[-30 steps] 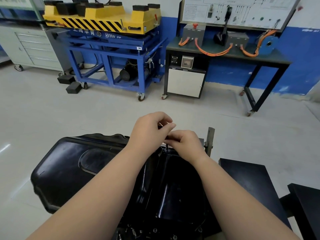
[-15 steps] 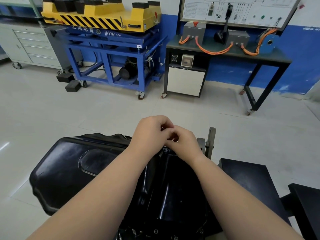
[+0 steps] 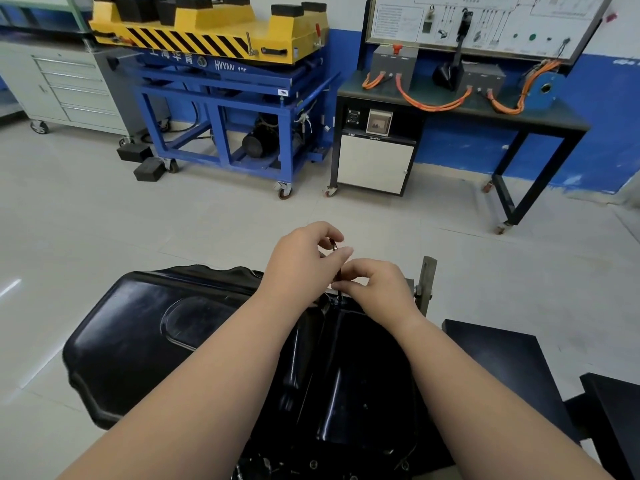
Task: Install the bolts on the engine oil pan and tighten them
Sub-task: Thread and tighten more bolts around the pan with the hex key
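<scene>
Black oil pan [image 3: 138, 341], 12 o'clock edge: I'm pinching thin stick [image 3: 339, 271] with left hand [image 3: 304, 259], right hand [image 3: 377, 289].

We have one view, worn on the head, and it looks forward and down from just above and behind the oil pan [image 3: 145, 341]. It sits close. The pan fills the lower frame, and the left hand [image 3: 304, 261] and right hand [image 3: 377, 289] meet at the pan's far edge, pinching a thin rod [image 3: 339, 296]. Beyond the pan the wide lens takes in the floor [image 3: 104, 220], then the blue trolley [image 3: 235, 133] and the counter [image 3: 450, 109] against the wall [image 3: 616, 98].
</scene>
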Tool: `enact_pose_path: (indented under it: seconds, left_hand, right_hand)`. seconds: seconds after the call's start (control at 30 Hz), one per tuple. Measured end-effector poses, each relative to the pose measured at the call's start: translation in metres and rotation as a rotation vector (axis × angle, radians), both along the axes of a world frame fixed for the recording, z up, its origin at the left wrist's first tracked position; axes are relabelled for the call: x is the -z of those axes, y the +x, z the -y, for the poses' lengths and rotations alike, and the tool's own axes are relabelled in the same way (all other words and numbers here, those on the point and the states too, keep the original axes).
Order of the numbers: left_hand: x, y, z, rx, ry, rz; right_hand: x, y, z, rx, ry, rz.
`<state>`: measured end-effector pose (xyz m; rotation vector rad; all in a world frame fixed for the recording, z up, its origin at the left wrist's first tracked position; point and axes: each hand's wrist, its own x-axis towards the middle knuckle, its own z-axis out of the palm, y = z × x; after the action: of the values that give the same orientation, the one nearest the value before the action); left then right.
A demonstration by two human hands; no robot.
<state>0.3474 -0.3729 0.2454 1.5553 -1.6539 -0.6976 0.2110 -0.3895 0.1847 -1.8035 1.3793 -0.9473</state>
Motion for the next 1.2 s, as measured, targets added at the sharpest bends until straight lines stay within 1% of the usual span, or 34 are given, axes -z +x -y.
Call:
enact_pose_path:
  seconds: [0.1,0.17,0.27,0.37,0.47,0.53,0.6,0.73,0.87,0.93,1.0,1.2]
  left_hand:
    - [0.001,0.000,-0.001,0.023,0.001,-0.018]
    - [0.001,-0.001,-0.002,0.060,-0.025,0.002]
    - [-0.001,-0.001,-0.003,0.115,-0.031,-0.001]
    - [0.000,0.000,-0.003,0.125,-0.022,0.002]
    - [0.001,-0.001,-0.002,0.148,-0.011,-0.005]
    - [0.001,-0.001,-0.002,0.161,-0.012,-0.003]
    - [0.002,-0.001,-0.003,0.162,-0.019,-0.016]
    - [0.003,0.000,-0.005,0.128,-0.024,-0.076]
    - [0.005,0.000,-0.002,0.089,-0.026,0.002]
    - [0.004,0.000,-0.001,0.051,-0.051,0.007]
    - [0.003,0.000,-0.001,0.027,-0.032,0.008]
    - [0.000,-0.002,-0.003,0.072,-0.019,0.034]
  right_hand:
    - [0.004,0.004,0.002,0.033,-0.005,0.041]
    - [0.006,0.006,0.002,0.041,-0.008,0.072]
    - [0.008,0.006,0.002,0.040,-0.011,0.081]
    - [0.006,0.002,0.001,0.016,-0.011,0.036]
    - [0.001,-0.005,-0.002,-0.079,0.009,0.014]
    - [-0.001,-0.005,-0.002,-0.094,-0.019,-0.031]
    - [-0.002,-0.005,-0.001,-0.038,-0.036,-0.038]
    - [-0.002,-0.003,-0.001,0.048,-0.001,0.053]
    - [0.000,0.006,-0.001,0.027,-0.002,0.039]
    - [0.001,0.009,0.000,0.036,-0.016,0.030]
    - [0.001,0.010,0.002,0.059,-0.032,0.043]
    - [0.006,0.007,0.004,0.123,-0.023,0.037]
